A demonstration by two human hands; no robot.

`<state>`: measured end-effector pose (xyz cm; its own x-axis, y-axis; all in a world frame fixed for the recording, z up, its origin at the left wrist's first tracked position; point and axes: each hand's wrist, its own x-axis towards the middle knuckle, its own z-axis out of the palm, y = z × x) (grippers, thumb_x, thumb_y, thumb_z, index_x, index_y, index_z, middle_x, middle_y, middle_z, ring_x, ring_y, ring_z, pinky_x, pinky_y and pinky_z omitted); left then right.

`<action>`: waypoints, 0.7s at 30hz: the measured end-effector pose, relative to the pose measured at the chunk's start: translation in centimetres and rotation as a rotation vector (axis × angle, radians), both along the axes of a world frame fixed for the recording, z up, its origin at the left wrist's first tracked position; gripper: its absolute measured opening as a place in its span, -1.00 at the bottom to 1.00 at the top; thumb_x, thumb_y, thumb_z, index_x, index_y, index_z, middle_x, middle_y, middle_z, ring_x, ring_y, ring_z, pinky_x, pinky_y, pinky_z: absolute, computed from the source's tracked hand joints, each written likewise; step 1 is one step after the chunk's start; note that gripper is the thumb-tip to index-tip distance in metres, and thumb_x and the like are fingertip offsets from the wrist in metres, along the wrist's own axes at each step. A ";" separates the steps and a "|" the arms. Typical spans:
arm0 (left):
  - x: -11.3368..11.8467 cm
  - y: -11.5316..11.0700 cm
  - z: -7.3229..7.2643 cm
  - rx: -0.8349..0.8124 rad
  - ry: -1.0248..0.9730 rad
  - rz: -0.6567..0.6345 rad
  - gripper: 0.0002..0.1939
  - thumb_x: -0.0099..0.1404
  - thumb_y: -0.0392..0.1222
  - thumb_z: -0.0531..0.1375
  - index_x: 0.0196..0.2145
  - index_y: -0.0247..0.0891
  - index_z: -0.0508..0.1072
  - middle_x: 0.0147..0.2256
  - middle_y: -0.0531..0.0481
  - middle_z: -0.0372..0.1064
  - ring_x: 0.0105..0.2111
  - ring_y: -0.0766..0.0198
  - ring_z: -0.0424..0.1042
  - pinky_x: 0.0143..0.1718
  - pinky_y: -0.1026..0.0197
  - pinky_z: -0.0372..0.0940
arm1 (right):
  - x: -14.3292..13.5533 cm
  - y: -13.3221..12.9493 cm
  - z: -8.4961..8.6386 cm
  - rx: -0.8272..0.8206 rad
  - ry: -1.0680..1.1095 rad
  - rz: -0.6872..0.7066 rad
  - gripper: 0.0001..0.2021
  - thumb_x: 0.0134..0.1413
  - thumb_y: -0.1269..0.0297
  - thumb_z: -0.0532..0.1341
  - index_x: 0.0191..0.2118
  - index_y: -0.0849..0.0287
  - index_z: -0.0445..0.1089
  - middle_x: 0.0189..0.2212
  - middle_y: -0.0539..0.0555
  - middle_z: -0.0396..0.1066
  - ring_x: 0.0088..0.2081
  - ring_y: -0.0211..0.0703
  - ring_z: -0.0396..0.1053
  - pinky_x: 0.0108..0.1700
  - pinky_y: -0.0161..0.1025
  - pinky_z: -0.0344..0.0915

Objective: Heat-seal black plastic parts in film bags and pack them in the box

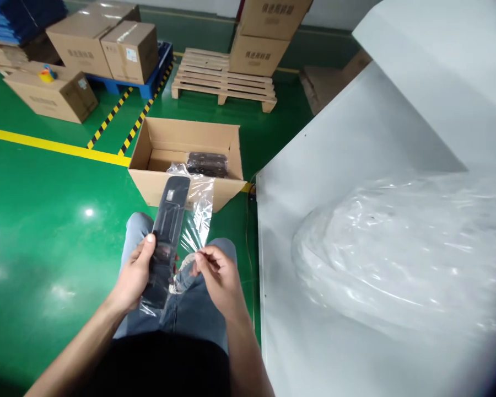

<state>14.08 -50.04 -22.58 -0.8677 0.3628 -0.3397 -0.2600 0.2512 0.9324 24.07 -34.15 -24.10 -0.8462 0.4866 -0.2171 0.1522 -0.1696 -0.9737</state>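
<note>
My left hand [137,270] grips a long black plastic part [171,218] with rounded ends, its thumb across the near face. A small pale label sits near the part's upper end, and clear film covers at least its lower portion. To the right, my right hand [219,275] pinches the edge of a clear plastic bag [198,212] between thumb and fingers. The bag stretches up beside the part. Just beyond, an open cardboard box [161,184] stands on the floor with several dark, film-wrapped parts [208,164] inside.
A white table [289,336] on my right carries a heap of clear plastic bags [397,248]. Beyond the box are a wooden pallet [221,82] with stacked cartons [258,52] and a blue pallet [149,82] with more cartons. A cable [248,237] runs beside the table.
</note>
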 end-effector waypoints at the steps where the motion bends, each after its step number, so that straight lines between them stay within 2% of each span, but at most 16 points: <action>1: -0.2 0.0 0.0 0.010 -0.099 0.003 -0.33 0.39 0.44 0.08 -0.19 -0.27 0.61 -0.40 -0.14 0.58 -0.36 0.01 0.59 -0.37 0.07 0.46 | 0.0 0.1 -0.1 -0.021 0.006 0.002 -0.69 0.27 -0.04 0.31 -0.26 0.12 0.45 -0.53 -0.04 0.45 -0.45 -0.19 0.46 -0.29 -0.24 0.44; 3: -0.5 0.2 0.0 0.026 -0.239 0.017 -0.30 0.36 0.48 0.09 -0.21 -0.26 0.60 -0.41 -0.11 0.58 -0.39 0.04 0.57 -0.36 0.07 0.44 | -0.1 -0.6 -0.3 -0.043 -0.001 -0.053 -0.68 0.29 -0.06 0.29 -0.14 0.12 0.46 -0.48 -0.04 0.46 -0.44 -0.19 0.47 -0.30 -0.24 0.45; 6: -0.6 0.5 -0.3 -0.021 -0.105 0.063 -0.33 0.35 0.48 0.10 -0.24 -0.23 0.57 -0.33 -0.06 0.58 -0.29 0.10 0.55 -0.19 0.12 0.44 | -0.2 -3.3 -0.6 -0.097 -0.059 -0.103 -0.55 0.23 -0.11 0.31 0.05 0.11 0.41 -0.40 -0.03 0.47 -0.44 -0.21 0.47 -0.37 -0.27 0.44; 8: -0.6 0.6 -0.4 -0.080 0.025 0.103 -0.35 0.35 0.48 0.11 -0.25 -0.22 0.55 -0.31 -0.03 0.56 -0.25 0.15 0.52 -0.16 0.18 0.40 | -0.2 -4.8 -0.8 -0.166 -0.097 -0.060 -0.54 0.16 -0.11 0.37 0.00 0.12 0.43 -0.42 -0.05 0.45 -0.46 -0.23 0.46 -0.39 -0.28 0.44; 10: -0.8 0.5 -0.4 -0.089 0.044 0.126 -0.34 0.35 0.49 0.11 -0.23 -0.22 0.54 -0.35 -0.02 0.54 -0.31 0.17 0.50 -0.25 0.20 0.39 | 0.0 -5.3 -1.0 -0.223 -0.112 -0.032 -0.59 0.12 -0.10 0.40 -0.14 0.14 0.46 -0.43 -0.04 0.45 -0.47 -0.24 0.45 -0.37 -0.27 0.45; 13: -1.2 0.5 0.0 -0.001 -0.153 0.111 -0.31 0.32 0.49 0.14 -0.19 -0.28 0.56 -0.43 -0.07 0.54 -0.41 0.12 0.52 -0.35 0.17 0.40 | 0.7 -3.8 -1.1 -0.263 -0.104 0.031 -0.63 0.12 -0.09 0.41 -0.23 0.14 0.51 -0.46 -0.03 0.48 -0.46 -0.22 0.45 -0.32 -0.23 0.47; 17: -1.3 0.7 0.4 0.124 -0.457 0.143 -0.31 0.29 0.43 0.24 -0.17 -0.35 0.59 -0.45 -0.15 0.57 -0.42 0.03 0.58 -0.44 0.14 0.44 | 1.6 -1.0 -1.1 -0.333 -0.072 0.216 -0.65 0.10 -0.06 0.45 -0.22 0.11 0.50 -0.60 -0.11 0.40 -0.52 -0.23 0.43 -0.35 -0.24 0.43; 21: -0.9 1.0 0.2 0.145 -0.509 0.189 -0.35 0.33 0.38 0.24 -0.11 -0.35 0.59 -0.35 -0.19 0.62 -0.40 0.04 0.61 -0.52 0.17 0.43 | 2.0 -0.3 -1.8 -0.381 -0.046 0.242 -0.64 0.11 -0.05 0.45 -0.18 0.11 0.46 -0.65 -0.19 0.32 -0.61 -0.32 0.30 -0.46 -0.30 0.34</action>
